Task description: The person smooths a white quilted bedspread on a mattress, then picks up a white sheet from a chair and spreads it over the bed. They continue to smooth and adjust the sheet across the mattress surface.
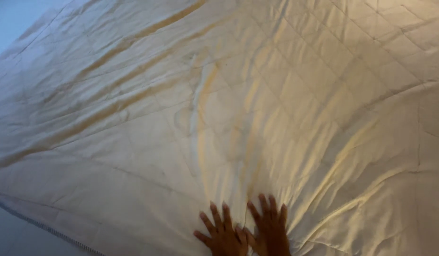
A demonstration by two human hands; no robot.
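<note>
Cream quilted bedcover (pixel 219 95) spread flat; stitched squares; creased near bottom edge

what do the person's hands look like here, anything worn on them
Both hands are bare: no gloves, and no rings or bands that I can make out. The left hand and right hand show only from the knuckles and fingers down to the frame's bottom edge, so wrists and any sleeves are cut off. The light is dim, so fine detail such as nails is hard to tell.
</note>
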